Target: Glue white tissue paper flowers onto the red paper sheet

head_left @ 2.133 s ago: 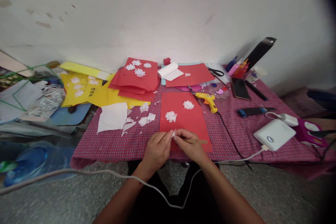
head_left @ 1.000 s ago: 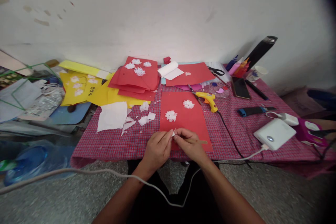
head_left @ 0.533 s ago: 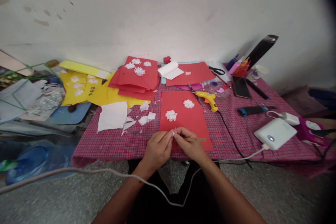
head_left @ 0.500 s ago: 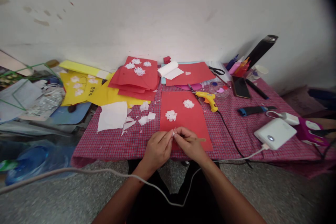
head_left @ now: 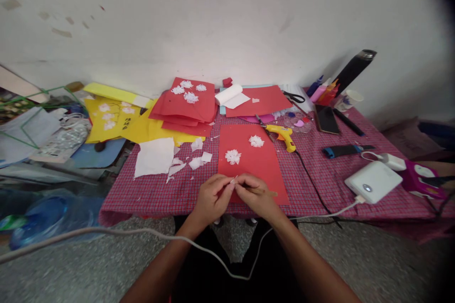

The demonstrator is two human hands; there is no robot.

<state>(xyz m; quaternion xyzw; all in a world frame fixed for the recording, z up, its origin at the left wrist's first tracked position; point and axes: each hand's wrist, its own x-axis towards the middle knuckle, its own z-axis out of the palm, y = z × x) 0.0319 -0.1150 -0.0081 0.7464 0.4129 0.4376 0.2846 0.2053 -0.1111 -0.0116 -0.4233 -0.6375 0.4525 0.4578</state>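
Note:
My left hand (head_left: 212,198) and my right hand (head_left: 255,195) meet at the near edge of a red paper sheet (head_left: 254,164). Both pinch one small white paper piece (head_left: 233,180) between their fingertips. My right hand also holds a thin wooden stick (head_left: 272,192) that pokes out to the right. Two white paper flowers (head_left: 233,156) (head_left: 256,141) lie on the red sheet beyond my hands.
A yellow glue gun (head_left: 281,134) lies right of the sheet, its black cord running to the table's front edge. White paper scraps (head_left: 156,156) sit to the left, red and yellow paper stacks (head_left: 185,109) behind. A white power bank (head_left: 373,181), phone (head_left: 325,119) and scissors (head_left: 292,97) are on the right.
My hands stay together over the sheet's near edge, working the white piece with small finger movements. The view has shifted slightly; nothing else on the table has moved.

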